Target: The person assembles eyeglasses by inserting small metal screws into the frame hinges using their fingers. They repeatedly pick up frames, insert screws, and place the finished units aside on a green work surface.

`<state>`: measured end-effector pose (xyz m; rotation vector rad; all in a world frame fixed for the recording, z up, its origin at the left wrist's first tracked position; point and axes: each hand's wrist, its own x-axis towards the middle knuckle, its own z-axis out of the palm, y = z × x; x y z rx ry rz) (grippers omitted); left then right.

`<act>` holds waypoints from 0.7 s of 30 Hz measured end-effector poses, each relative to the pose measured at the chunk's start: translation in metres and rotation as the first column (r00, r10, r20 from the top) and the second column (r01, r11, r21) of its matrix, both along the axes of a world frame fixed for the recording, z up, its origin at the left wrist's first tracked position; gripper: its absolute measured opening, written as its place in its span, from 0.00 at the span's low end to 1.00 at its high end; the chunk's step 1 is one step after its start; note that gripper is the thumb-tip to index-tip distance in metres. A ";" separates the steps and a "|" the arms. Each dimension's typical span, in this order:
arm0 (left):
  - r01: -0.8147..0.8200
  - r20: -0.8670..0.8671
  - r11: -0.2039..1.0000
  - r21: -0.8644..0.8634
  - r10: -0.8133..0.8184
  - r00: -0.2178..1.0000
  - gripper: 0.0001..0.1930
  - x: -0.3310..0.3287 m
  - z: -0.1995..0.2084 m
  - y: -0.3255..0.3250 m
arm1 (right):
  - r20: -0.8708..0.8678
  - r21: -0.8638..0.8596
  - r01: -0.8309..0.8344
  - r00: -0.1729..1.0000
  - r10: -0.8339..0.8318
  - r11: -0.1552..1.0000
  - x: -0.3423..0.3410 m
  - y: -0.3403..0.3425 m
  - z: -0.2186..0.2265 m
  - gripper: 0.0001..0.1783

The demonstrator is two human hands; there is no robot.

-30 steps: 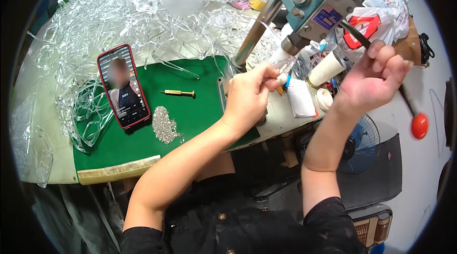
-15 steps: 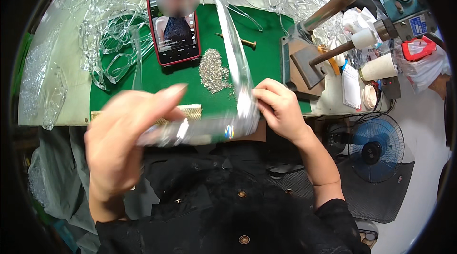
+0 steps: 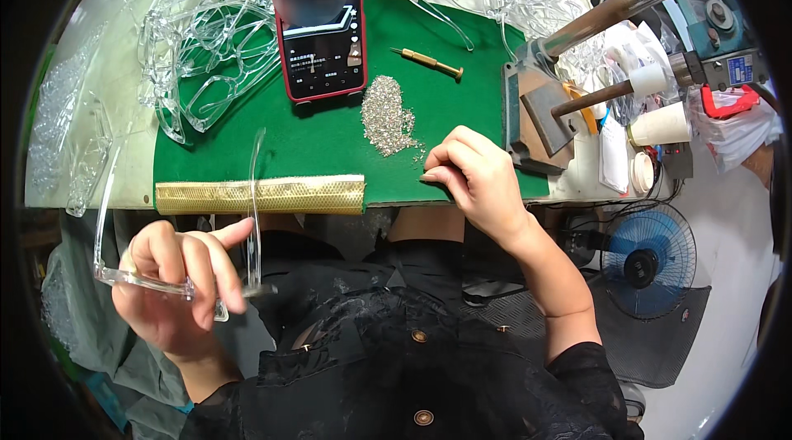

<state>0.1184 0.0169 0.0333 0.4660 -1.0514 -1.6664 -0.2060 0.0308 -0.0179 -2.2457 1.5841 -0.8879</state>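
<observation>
My left hand (image 3: 177, 279), low at the left and in front of the table edge, grips a clear plastic eyeglass frame (image 3: 148, 281). Both temples of the frame stick out away from me, and the fingers cover part of its front. Thumb and fingers of my right hand (image 3: 483, 180) are pinched together at the right of the green mat (image 3: 322, 139); anything between them is too small to make out. Just left of those fingertips lies a pile of tiny silvery screws (image 3: 385, 114). A brass screwdriver (image 3: 427, 61) rests beyond the pile.
A gold patterned strip (image 3: 322, 195) runs along the mat's front edge. A red-cased phone (image 3: 322, 95) stands behind it. Many clear frames (image 3: 223, 69) are heaped at the left and back. A hand press (image 3: 540, 114) and a paper cup (image 3: 660, 125) stand right; a fan (image 3: 643, 267) is below.
My left hand has swung the frame left and toward me, away from my right hand. My right hand has let go of the frame and stays near the pile.
</observation>
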 end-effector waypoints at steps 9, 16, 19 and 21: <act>-0.033 0.526 0.839 -0.544 0.371 0.765 0.12 -0.023 0.007 0.006 | -0.178 -0.068 0.049 0.982 -0.060 0.996 0.016 0.002 0.004 0.08; 0.043 0.430 0.546 -0.837 0.605 0.670 0.12 -0.058 -0.001 -0.015 | -0.207 -0.091 0.042 0.976 -0.060 0.995 0.016 0.003 0.003 0.06; 0.119 0.426 0.543 -0.831 0.484 0.765 0.12 -0.080 -0.017 -0.020 | 0.051 0.019 -0.019 0.999 0.018 1.000 -0.003 -0.001 0.015 0.05; 0.138 0.430 0.582 -0.801 0.401 0.809 0.13 -0.100 -0.025 -0.020 | 0.355 -0.033 -0.106 0.928 0.110 0.994 -0.014 -0.001 0.039 0.05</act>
